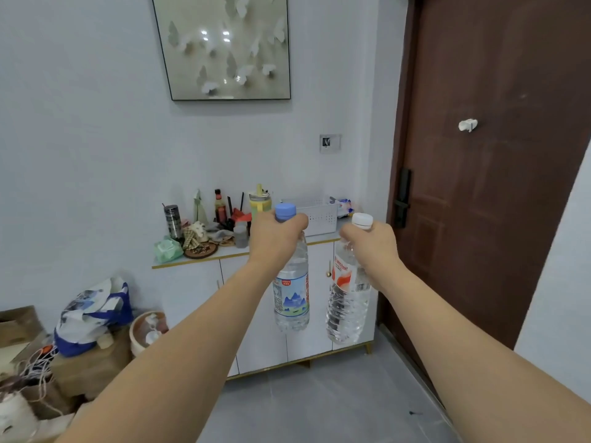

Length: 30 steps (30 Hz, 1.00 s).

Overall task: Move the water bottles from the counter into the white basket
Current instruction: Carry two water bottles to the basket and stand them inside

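My left hand grips the neck of a clear water bottle with a blue cap and blue label. My right hand grips the neck of a second clear bottle with a white cap and red-and-white label. Both bottles hang upright in the air in front of the white cabinet. The white basket stands on the counter's right end, just behind and between my hands; its inside is hidden from here.
The white counter holds clutter at its left and middle: a steel flask, a green pack, sauce bottles, a yellow jug. A brown door stands at right. Bags and boxes sit on the floor at left.
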### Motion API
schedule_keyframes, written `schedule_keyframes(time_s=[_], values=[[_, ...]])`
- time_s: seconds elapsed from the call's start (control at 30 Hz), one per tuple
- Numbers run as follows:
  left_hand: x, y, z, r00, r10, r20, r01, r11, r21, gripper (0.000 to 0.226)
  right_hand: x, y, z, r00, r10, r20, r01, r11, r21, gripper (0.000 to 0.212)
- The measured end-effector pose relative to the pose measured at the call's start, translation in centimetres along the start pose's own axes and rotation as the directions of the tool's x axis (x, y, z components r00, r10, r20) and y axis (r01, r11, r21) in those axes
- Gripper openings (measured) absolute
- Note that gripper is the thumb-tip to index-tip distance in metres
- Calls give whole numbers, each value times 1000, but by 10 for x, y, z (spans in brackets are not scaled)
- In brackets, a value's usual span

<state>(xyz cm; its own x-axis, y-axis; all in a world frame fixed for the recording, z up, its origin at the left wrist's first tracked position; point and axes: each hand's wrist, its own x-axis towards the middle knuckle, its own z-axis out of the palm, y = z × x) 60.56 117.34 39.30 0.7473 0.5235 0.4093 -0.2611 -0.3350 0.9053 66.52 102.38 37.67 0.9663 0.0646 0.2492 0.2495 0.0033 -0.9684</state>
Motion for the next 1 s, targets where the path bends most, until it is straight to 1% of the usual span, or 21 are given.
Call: schedule_keyframes(time_s=[0.07,0.17,0.2,0.27,0.3,0.4,0.43,0.6,0.73,0.8,0.9,0.93,1.0], values=[[29,-14,13,1000,2,6,-2,1000,-2,26,36,12,5,1000,0,11,0,1000,14,9],[74,-30,33,1000,-1,-2,1,1000,13,18,91,24,12,1000,6,13,-7,999,34,31],[91,-33,41,1000,-2,-7,3,1000,19,17,110,26,14,1000,5,12,-5,999,43,31],[122,-36,56,1000,6,-23,-5,999,32,16,145,29,19,1000,-8,17,7,999,50,19],[138,-38,62,999,14,-29,-13,999,39,16,160,29,21,1000,-8,17,7,999,51,17],[180,-46,82,999,21,-24,-21,1000,22,22,207,36,30,1000,-12,25,10,998,63,38],[194,-52,88,1000,17,-20,-17,1000,10,27,222,40,33,1000,-7,25,5,998,59,40],[259,-85,113,1000,-10,14,10,1000,18,39,287,67,51,1000,12,2,-12,1000,20,35],[312,-113,126,1000,-8,19,8,1000,4,38,338,84,69,1000,15,-11,-15,1000,1,8],[343,-128,131,1000,2,25,-2,1000,0,37,367,91,82,1000,3,-19,-3,1000,3,8],[394,-148,137,1000,13,20,-13,1000,7,26,410,97,104,999,-11,-43,10,1000,-11,10],[411,-153,139,1000,15,19,-15,1000,3,26,425,98,112,999,-11,-48,10,1000,-10,11],[443,-162,143,1000,14,24,-13,1000,-14,33,455,100,127,998,-15,-60,15,1000,5,10]])
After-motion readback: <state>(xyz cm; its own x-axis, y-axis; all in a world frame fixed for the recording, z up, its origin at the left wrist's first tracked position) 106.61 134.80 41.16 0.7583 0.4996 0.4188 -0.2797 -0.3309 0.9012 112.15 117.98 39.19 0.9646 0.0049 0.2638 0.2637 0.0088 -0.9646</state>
